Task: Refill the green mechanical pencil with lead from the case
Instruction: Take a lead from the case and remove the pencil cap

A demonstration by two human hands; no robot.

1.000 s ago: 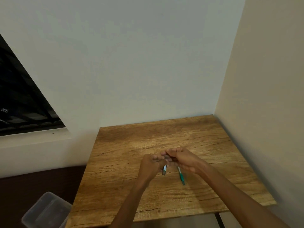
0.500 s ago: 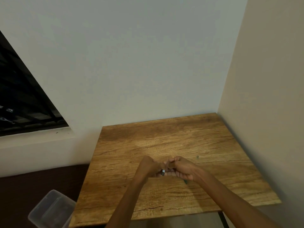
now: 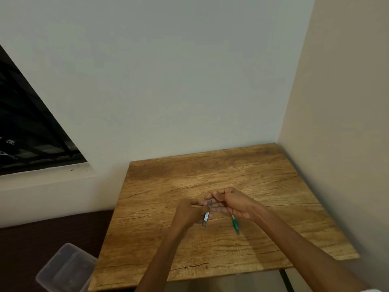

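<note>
While over one table point(image 3: 273, 182): two hands, left hand point(image 3: 188, 213) one case point(image 3: 205, 219), right hand point(image 3: 233, 204) one pencil point(image 3: 235, 224).

Green pencil's point(image 3: 235, 224) upper end inside right hand point(image 3: 233, 202).

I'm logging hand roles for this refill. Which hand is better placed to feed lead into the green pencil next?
The right hand, probably. Its fingertips pinch something thin, seemingly a lead, and the green pencil hangs from the same hand. The left hand has its grip on the lead case.

left hand point(image 3: 188, 211) – curled, gripping | right hand point(image 3: 232, 202) – fingers pinched, alongside
</note>
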